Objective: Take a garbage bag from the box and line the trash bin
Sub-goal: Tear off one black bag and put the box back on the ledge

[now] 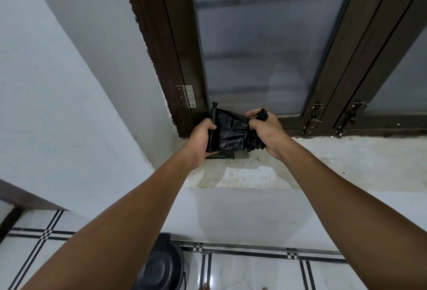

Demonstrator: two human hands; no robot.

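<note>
A black garbage bag (231,130) is stretched between both hands above the window sill. My left hand (202,138) grips a rolled black part of it that stands upright. My right hand (265,132) is closed on a bunched end of the bag. Under the bag lies a flat dark box (223,156) with small print, mostly hidden by the bag and my left wrist. The black trash bin (161,266) with its lid on stands on the floor below, beside my left forearm.
A worn white sill (323,162) runs under a dark-framed window (254,47) with latches at the right. A white wall closes the left side. The floor (254,273) has white tiles with black lines.
</note>
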